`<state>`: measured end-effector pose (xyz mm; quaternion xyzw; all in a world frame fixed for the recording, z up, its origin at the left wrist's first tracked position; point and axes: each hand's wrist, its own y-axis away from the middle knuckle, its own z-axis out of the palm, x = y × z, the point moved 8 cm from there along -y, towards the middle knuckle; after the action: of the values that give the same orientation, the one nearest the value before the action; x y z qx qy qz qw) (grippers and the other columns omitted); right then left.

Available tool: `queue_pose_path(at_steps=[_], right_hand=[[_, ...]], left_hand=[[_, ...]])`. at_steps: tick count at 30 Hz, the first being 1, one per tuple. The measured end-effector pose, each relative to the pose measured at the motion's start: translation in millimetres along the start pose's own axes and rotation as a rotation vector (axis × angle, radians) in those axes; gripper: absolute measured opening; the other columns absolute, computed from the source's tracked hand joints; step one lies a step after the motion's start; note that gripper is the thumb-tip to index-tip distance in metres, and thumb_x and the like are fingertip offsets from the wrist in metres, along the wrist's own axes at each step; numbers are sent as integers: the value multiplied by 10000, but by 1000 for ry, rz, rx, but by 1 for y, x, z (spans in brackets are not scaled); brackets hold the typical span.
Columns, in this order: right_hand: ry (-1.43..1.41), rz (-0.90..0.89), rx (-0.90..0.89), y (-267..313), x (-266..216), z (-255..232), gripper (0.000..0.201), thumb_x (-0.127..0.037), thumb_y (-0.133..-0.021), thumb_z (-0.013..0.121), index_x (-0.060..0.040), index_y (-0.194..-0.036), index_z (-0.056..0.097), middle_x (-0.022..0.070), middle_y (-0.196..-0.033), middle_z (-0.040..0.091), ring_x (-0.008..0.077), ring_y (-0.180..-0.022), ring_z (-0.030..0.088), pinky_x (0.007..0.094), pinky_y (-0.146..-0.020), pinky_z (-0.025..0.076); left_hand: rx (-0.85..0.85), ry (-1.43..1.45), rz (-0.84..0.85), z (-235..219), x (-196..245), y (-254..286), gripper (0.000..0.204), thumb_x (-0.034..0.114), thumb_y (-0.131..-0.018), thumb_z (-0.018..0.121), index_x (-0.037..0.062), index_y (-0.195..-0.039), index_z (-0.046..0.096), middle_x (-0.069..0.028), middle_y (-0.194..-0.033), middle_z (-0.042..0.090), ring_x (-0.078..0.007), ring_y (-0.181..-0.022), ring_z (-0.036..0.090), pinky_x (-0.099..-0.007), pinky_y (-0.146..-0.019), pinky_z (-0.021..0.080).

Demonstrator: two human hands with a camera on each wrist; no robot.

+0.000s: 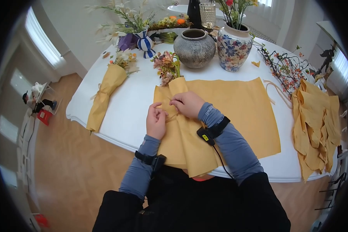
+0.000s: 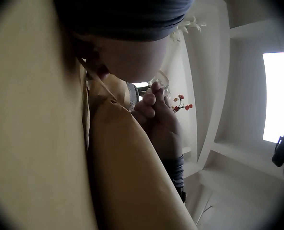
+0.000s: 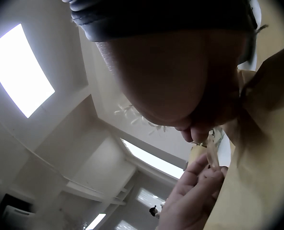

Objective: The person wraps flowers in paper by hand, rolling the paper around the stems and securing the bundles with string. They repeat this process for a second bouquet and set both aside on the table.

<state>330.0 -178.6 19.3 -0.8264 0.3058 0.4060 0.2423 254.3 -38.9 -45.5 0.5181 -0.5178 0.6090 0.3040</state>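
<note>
A bouquet of dusty pink flowers lies wrapped in tan paper, its blooms pointing to the far side. Both hands work at the gathered neck of the wrap, just below the blooms. My left hand, on the left side, pinches a thin tan ribbon between thumb and fingers. Over the top of the wrap, my right hand pinches the ribbon too, fingertips curled. In the left wrist view a taut strand runs from the left fingers to the paper. Much of the ribbon is hidden behind the hands.
A finished-looking wrapped bouquet lies at the left. Flat tan paper spreads under the work. Behind stand a grey pot, a floral vase and a striped vase. Crumpled paper and berry branches lie right.
</note>
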Motion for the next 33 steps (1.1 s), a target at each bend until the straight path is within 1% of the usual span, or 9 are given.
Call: queue_pose_path(at_steps=[5, 9, 13, 16, 20, 23, 27, 31, 33], right_hand=[[216, -72, 11, -1, 6, 12, 242, -228, -930, 598, -61, -1018, 749, 178, -939, 730, 362, -885, 691, 422, -820, 548], [289, -127, -184, 4, 5, 28, 250, -237, -921, 608, -52, -1014, 749, 181, -911, 729, 355, -853, 692, 419, -809, 545], [264, -81, -249, 12, -15, 24, 268, -277, -920, 600, -53, -929, 747, 185, -865, 719, 352, -817, 690, 431, -790, 541], [372, -44, -233, 7, -10, 23, 312, -322, -942, 590, -52, -926, 745, 186, -851, 714, 347, -802, 689, 443, -777, 534], [274, -34, -180, 6, -9, 17, 354, -360, -959, 583, -45, -920, 739, 189, -834, 711, 349, -782, 686, 454, -773, 529], [44, 18, -109, 5, -3, 12, 372, -368, -968, 579, -38, -899, 735, 188, -813, 706, 351, -765, 682, 451, -763, 529], [9, 108, -68, -1, 14, 6, 358, -357, -960, 587, -38, -885, 732, 178, -792, 703, 343, -733, 671, 430, -739, 531], [78, 7, -52, 1, 6, -6, 346, -347, -933, 622, -29, -850, 730, 170, -769, 702, 321, -696, 665, 413, -710, 534], [125, 45, -64, -1, 14, -9, 330, -342, -898, 668, -24, -854, 742, 153, -765, 714, 293, -702, 683, 379, -714, 549]], left_hand=[[186, 277, 19, -19, 25, -8, 234, 10, -1005, 527, 7, -1233, 472, -57, -920, 642, -71, -775, 578, -213, -708, 481], [218, 226, 157, -20, 61, -25, 202, 22, -1004, 561, -6, -1190, 488, -107, -1021, 690, -140, -929, 647, -261, -879, 507], [149, 335, 187, -3, 86, -34, 246, 17, -995, 584, -10, -1221, 491, -134, -1095, 702, -165, -1007, 665, -279, -948, 499], [50, 267, 149, 18, 91, -29, 263, 66, -1020, 565, -10, -1259, 484, -141, -1114, 703, -146, -981, 661, -265, -899, 512], [38, 307, -67, 27, 49, -25, 308, 246, -1086, 470, -2, -1266, 491, -101, -993, 701, -98, -849, 616, -242, -715, 501], [52, 357, -192, 16, -2, -22, 307, 270, -1087, 474, 0, -1223, 530, -69, -914, 674, -88, -816, 589, -240, -685, 482], [11, 264, -287, 20, -18, -16, 168, 141, -1060, 498, 0, -1080, 588, -3, -816, 585, -79, -715, 512, -226, -612, 412], [-188, 380, -343, 33, -34, -8, 173, 84, -1032, 535, -28, -1147, 599, -6, -898, 618, -78, -780, 545, -226, -702, 450], [-227, 292, -168, 44, -16, -8, 184, 64, -1007, 594, -32, -1161, 624, 17, -905, 615, -56, -837, 576, -200, -824, 493]])
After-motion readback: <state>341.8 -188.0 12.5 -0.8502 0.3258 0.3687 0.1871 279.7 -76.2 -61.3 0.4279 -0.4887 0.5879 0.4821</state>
